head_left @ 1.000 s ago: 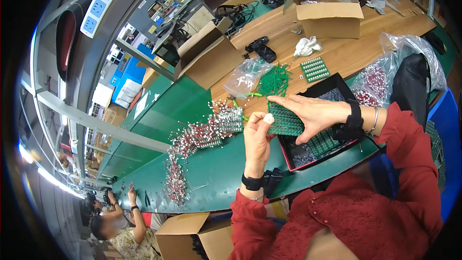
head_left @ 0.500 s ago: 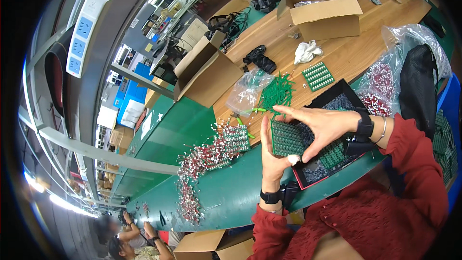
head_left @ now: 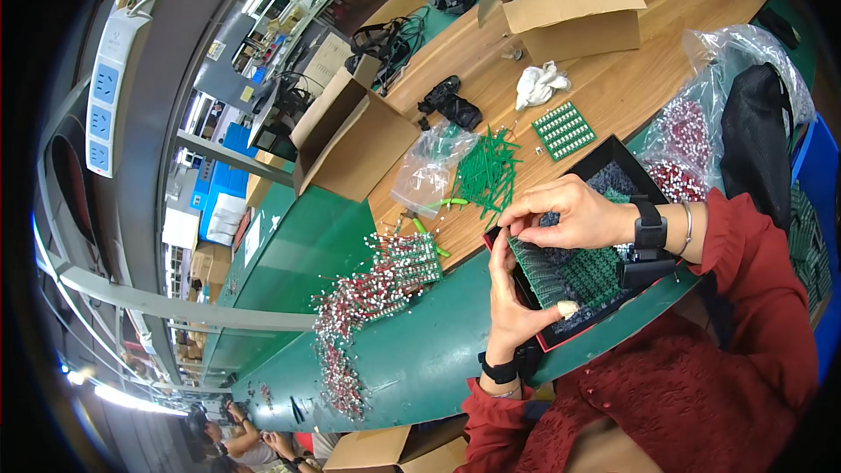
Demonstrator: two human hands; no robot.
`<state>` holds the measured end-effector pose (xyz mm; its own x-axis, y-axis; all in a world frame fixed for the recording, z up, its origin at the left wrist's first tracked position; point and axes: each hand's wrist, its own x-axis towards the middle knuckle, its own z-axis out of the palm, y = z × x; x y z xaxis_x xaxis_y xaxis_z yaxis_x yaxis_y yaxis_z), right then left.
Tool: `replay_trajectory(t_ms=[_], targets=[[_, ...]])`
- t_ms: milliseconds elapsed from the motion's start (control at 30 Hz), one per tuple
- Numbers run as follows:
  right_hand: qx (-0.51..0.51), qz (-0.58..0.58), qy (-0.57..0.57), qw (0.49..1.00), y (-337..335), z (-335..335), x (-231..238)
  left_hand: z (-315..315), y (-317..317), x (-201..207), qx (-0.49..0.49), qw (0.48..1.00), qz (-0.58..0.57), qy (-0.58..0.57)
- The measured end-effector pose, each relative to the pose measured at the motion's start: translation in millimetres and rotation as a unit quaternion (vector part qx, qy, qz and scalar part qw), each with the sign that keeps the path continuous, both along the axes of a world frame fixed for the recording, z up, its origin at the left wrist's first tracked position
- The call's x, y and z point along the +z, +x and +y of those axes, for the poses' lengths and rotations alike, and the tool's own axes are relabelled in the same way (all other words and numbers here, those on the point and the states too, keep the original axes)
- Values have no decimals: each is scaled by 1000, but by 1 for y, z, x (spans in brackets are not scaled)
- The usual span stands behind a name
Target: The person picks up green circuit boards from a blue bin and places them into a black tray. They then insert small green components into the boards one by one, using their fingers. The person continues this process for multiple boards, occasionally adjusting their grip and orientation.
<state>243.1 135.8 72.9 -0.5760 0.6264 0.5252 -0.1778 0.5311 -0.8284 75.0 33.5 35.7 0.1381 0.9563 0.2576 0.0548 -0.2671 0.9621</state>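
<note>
My left hand (head_left: 512,305) grips a green circuit board (head_left: 536,273) by its side, tilted up, with the thumb along its lower edge. Rows of fine parts cover the board's face. My right hand (head_left: 565,212) reaches over it, thumb and fingertips pinched together at the top corner. Whether they hold the board's edge or a small piece there is hidden. Beneath both hands stands a black box (head_left: 646,177) with a red outer edge, holding dark bits and another green board (head_left: 596,278).
To the left, red-and-white leaded parts (head_left: 342,324) lie heaped beside a board (head_left: 419,261) and green-handled cutters (head_left: 429,236). Beyond are green strips (head_left: 484,171), a clear bag (head_left: 431,166), a white-dotted board (head_left: 563,130) and cardboard boxes (head_left: 574,22). Bagged red parts (head_left: 679,153) lie right.
My right hand has gone from spreading across the board's side to a pinch at its top corner. The board has tilted, and my left hand has moved slightly down and right. The view has shifted slightly.
</note>
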Motion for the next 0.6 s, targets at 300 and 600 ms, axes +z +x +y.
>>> replay_trajectory(t_ms=[300,600], targets=[[14,0,46,999,4,1,1,-4,-1,-4,-22,998,-61,5],[27,-37,-17,999,2,-2,-2,-6,-3,-12,17,998,-54,20]])
